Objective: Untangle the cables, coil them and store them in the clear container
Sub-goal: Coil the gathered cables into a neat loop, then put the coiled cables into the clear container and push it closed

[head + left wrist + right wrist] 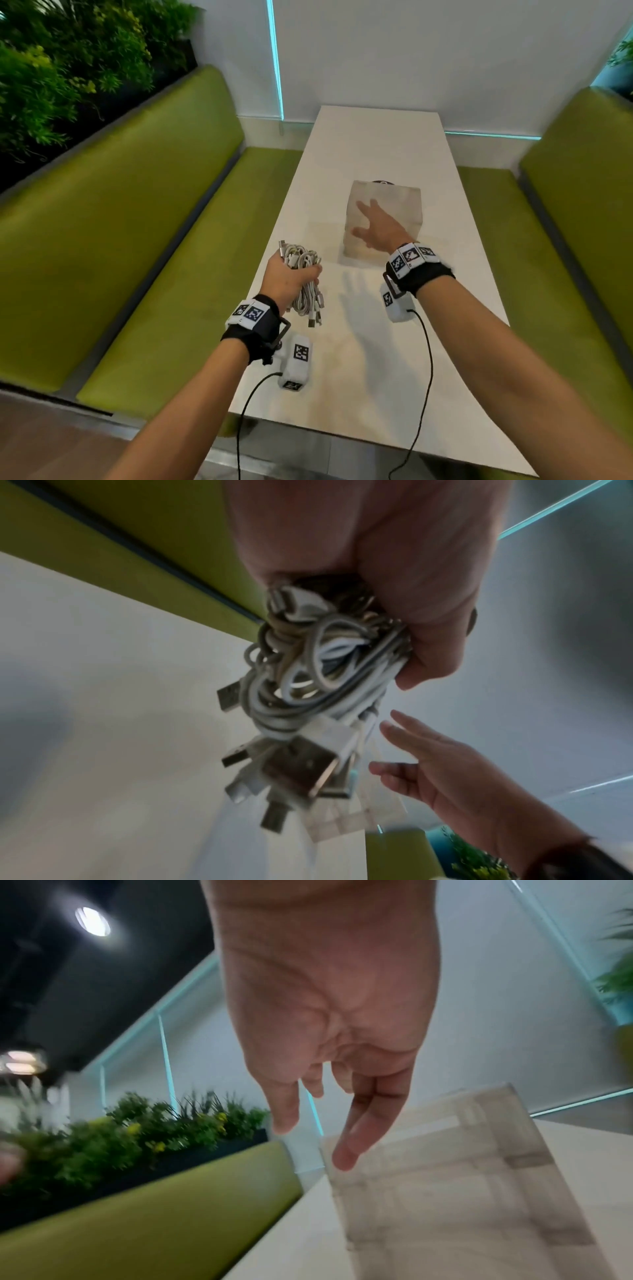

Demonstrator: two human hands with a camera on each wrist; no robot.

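A tangled bundle of white and grey USB cables hangs from my left hand, which grips it above the table's left edge. In the left wrist view the cables dangle with several metal plugs at the bottom, my fingers curled round the top. The clear container, a see-through box, stands in the middle of the white table. My right hand hovers over the box with fingers spread and holds nothing. In the right wrist view the box lies just below my straight fingers.
Green upholstered benches run along both long sides of the table. A planter with foliage sits behind the left bench. A dark object peeks out behind the box. Black sensor wires trail from both wrists.
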